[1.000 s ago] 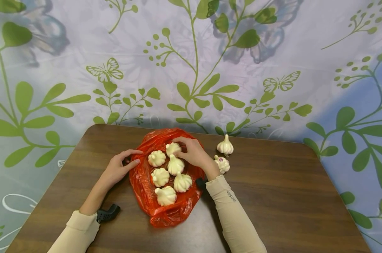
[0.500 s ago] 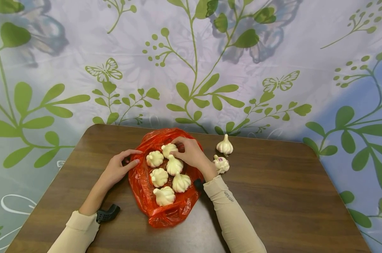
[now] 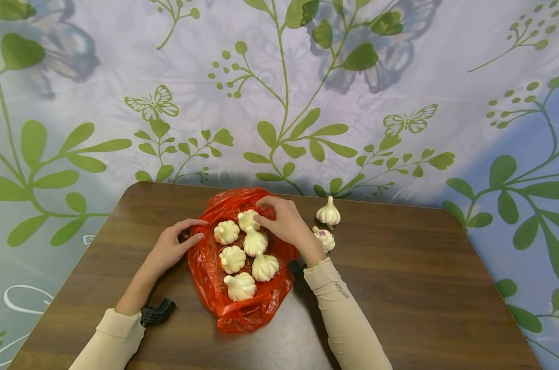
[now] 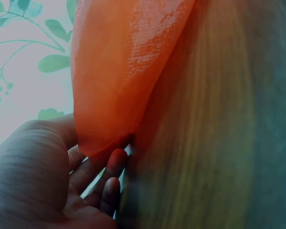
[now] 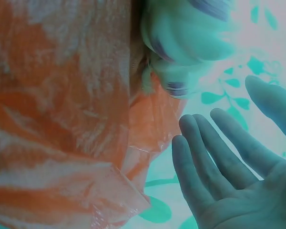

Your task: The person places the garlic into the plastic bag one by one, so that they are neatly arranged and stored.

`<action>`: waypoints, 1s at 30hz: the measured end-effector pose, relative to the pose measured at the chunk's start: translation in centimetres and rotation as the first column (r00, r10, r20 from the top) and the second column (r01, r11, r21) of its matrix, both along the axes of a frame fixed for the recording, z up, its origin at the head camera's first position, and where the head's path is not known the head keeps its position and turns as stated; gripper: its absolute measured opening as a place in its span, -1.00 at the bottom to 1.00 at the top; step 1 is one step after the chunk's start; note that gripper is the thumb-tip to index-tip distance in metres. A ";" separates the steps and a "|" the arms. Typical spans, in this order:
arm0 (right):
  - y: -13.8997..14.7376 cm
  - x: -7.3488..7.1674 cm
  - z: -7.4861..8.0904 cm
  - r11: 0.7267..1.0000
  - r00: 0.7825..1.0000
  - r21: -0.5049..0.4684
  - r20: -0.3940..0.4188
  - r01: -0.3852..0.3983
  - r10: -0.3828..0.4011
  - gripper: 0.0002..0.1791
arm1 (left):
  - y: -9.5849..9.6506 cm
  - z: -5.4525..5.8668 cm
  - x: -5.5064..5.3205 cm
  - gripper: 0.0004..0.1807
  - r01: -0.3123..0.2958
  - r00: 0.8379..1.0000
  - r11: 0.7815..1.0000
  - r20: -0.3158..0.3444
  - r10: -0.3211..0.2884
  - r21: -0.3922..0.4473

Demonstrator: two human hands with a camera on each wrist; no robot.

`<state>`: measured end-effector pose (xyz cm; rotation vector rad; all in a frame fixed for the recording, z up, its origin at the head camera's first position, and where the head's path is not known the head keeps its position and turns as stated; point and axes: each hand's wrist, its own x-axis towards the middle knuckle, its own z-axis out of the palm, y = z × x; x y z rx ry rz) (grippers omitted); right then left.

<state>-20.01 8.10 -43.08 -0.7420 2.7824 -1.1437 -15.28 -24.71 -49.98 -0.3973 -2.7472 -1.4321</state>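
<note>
A crumpled red plastic bag (image 3: 201, 277) lies spread on the table with several pale garlic bulbs (image 3: 241, 287) on it. At the bag's left edge, my left hand (image 3: 170, 246) touches the plastic with spread thumb and fingers. In the left wrist view a fold of the bag (image 4: 109, 81) partly covers those fingers. Above the bag's far right part is my right hand (image 3: 286, 223), beside the rearmost bulb (image 3: 247, 220). The right wrist view has that hand (image 5: 243, 176) with fingers extended and nothing in them, apart from the blurred garlic (image 5: 181, 47) above.
Two more garlic bulbs stand right of the bag on the brown wooden table (image 3: 418, 288): an upright one (image 3: 328, 213) and a tilted, purple-marked one (image 3: 324, 240), partly behind my right wrist. A leaf-patterned cloth (image 3: 191, 92) hangs along the far edge.
The rearmost bulb shifted slightly left with my right hand. My right fingers then came off it and moved a little right. The left hand stays put.
</note>
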 end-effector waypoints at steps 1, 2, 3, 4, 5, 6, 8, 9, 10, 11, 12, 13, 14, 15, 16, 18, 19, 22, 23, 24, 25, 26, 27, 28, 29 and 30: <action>0.1 0.1 0.1 1.000 1.000 0.000 -0.002 -0.002 0.002 -0.57 | 0.0 0.0 0.0 -0.64 0.000 1.000 1.000 -0.002 0.000 -0.001; 0.1 0.1 0.2 1.000 1.000 0.000 -0.004 -0.004 0.004 -0.57 | 0.0 0.0 0.0 -0.64 -0.001 1.000 1.000 -0.001 0.001 -0.001; 0.2 0.2 0.3 1.000 1.000 -0.001 -0.003 -0.006 0.006 -0.57 | 0.0 0.0 0.0 -0.64 -0.001 1.000 1.000 -0.001 0.001 -0.002; 0.3 0.3 0.4 1.000 1.000 0.001 -0.004 -0.007 0.007 -0.57 | 0.0 0.0 0.0 -0.64 -0.003 1.000 1.000 -0.001 0.003 -0.003; 0.5 0.3 0.5 1.000 1.000 0.001 -0.004 -0.007 0.007 -0.57 | 0.0 0.0 0.0 -0.64 -0.003 1.000 1.000 0.001 0.003 -0.002; 0.6 0.4 0.5 1.000 1.000 0.000 -0.004 -0.008 0.008 -0.57 | 0.1 0.0 0.0 -0.64 -0.004 1.000 1.000 0.002 0.004 -0.002; 0.9 0.5 0.6 1.000 1.000 0.003 -0.012 -0.004 0.004 -0.57 | 0.1 0.1 0.0 -0.64 -0.004 1.000 1.000 0.006 0.004 -0.003; 1.1 0.6 0.7 1.000 1.000 0.004 -0.017 -0.001 0.001 -0.57 | 0.1 0.1 0.1 -0.64 -0.002 1.000 1.000 0.007 0.003 -0.002; 1.3 0.6 0.8 1.000 1.000 0.004 -0.021 0.002 -0.002 -0.56 | 0.1 0.1 0.1 -0.64 -0.002 1.000 1.000 0.009 0.002 0.000; 1.5 0.7 0.8 1.000 1.000 0.004 -0.026 0.006 -0.006 -0.56 | 0.1 0.2 0.1 -0.64 -0.001 1.000 1.000 0.012 0.001 0.002; 1.7 0.8 0.9 1.000 1.000 -0.002 -0.030 0.009 -0.009 -0.56 | 0.1 0.2 0.1 -0.64 0.000 1.000 1.000 0.014 0.000 0.004; 2.0 0.9 1.0 1.000 0.999 -0.006 -0.035 0.012 -0.012 -0.56 | 0.1 0.2 0.1 -0.64 0.000 1.000 1.000 0.015 0.000 0.005; 2.2 1.0 1.1 1.000 0.999 -0.012 -0.037 0.014 -0.014 -0.56 | 0.1 0.2 0.1 -0.64 0.000 1.000 1.000 0.015 0.000 0.007; 2.4 1.1 1.2 1.000 0.999 -0.015 -0.039 0.016 -0.017 -0.56 | 0.1 0.2 0.0 -0.64 -0.001 1.000 1.000 0.017 0.001 0.008; 2.6 1.2 1.4 1.000 0.999 -0.020 -0.040 0.017 -0.018 -0.57 | 0.1 0.2 0.0 -0.64 -0.001 1.000 1.000 0.019 0.001 0.010; 3.1 1.4 1.6 0.999 0.999 -0.025 -0.046 0.022 -0.023 -0.59 | 0.1 0.2 0.0 -0.64 -0.002 1.000 1.000 0.020 0.001 0.010; 3.4 1.5 1.7 0.999 0.998 -0.024 -0.052 0.024 -0.026 -0.59 | 0.1 0.2 0.0 -0.64 -0.002 1.000 1.000 0.019 0.002 0.009; 4.3 1.6 1.8 0.999 0.997 -0.031 -0.061 0.039 -0.041 -0.61 | 0.1 0.2 0.0 -0.64 -0.003 1.000 1.000 0.019 0.003 0.004; 4.6 1.7 1.8 0.998 0.997 -0.036 -0.058 0.045 -0.047 -0.61 | 0.1 0.2 0.0 -0.64 -0.004 1.000 1.000 0.018 0.004 0.000; 5.0 1.7 1.8 0.998 0.997 -0.040 -0.059 0.051 -0.053 -0.61 | 0.1 0.2 0.1 -0.64 -0.003 1.000 1.000 0.016 0.004 -0.003; 5.3 1.8 1.7 0.997 0.997 -0.048 -0.055 0.054 -0.056 -0.61 | 0.1 0.1 0.0 -0.64 -0.003 1.000 1.000 0.014 0.003 -0.004; 5.6 1.8 1.7 0.997 0.997 -0.053 -0.051 0.058 -0.061 -0.61 | 0.1 0.1 0.0 -0.64 -0.002 1.000 1.000 0.012 0.002 -0.005; 5.9 1.9 1.7 0.997 0.997 -0.051 -0.052 0.061 -0.064 -0.62 | 0.1 0.1 0.0 -0.64 -0.001 1.000 1.000 0.011 0.001 -0.004; 6.3 1.9 1.7 0.997 0.997 -0.052 -0.048 0.066 -0.068 -0.61 | 0.1 0.1 0.0 -0.64 0.000 1.000 1.000 0.010 0.000 -0.003; 6.5 2.0 1.7 0.996 0.996 -0.052 -0.045 0.069 -0.071 -0.62 | 0.0 0.1 0.0 -0.64 0.001 1.000 1.000 0.010 -0.001 -0.001; 6.8 2.1 1.7 0.996 0.996 -0.050 -0.047 0.070 -0.072 -0.61 | 0.0 0.1 0.0 -0.64 0.001 1.000 1.000 0.011 -0.001 0.001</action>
